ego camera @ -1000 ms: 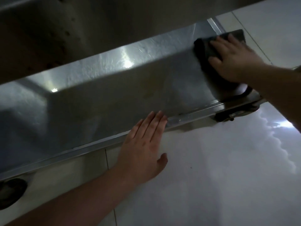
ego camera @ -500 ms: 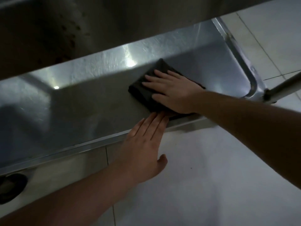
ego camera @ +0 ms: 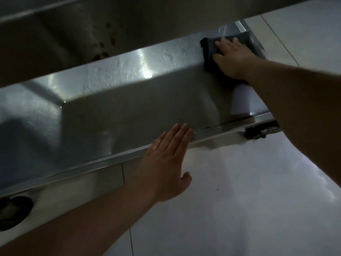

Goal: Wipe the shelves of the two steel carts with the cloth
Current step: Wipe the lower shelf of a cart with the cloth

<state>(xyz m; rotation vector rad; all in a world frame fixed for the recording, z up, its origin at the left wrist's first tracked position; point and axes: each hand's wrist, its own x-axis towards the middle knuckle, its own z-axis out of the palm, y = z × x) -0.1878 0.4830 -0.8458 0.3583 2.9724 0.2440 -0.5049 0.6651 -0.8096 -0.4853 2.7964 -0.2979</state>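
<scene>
Pale floor tiles point(ego camera: 239, 209) with thin grout lines fill the lower right of the view, glossy and dimly lit. Above them runs the bottom shelf point(ego camera: 129, 111) of a steel cart, a shallow tray with a raised rim and a bright glare streak on its far side; part of the shelf lies in shadow. A higher steel shelf point(ego camera: 92, 34) hangs over it at the top of the view, its underside marked with dark spots. Two black caster wheels show under the lower shelf, one at the near left point(ego camera: 13, 212) and one at the near right point(ego camera: 262, 130).

The right hand point(ego camera: 233, 59) lies flat on a dark folded cloth point(ego camera: 209, 50), fingers straight and spread, pressing it onto the shelf at the far right corner, against the rim. The left hand point(ego camera: 166, 163) is open too, fingers straight and together, its fingertips resting on the near rim of the same shelf, thumb out to the side over the floor. The two hands are well apart.

No brand, label or writing can be read anywhere.
</scene>
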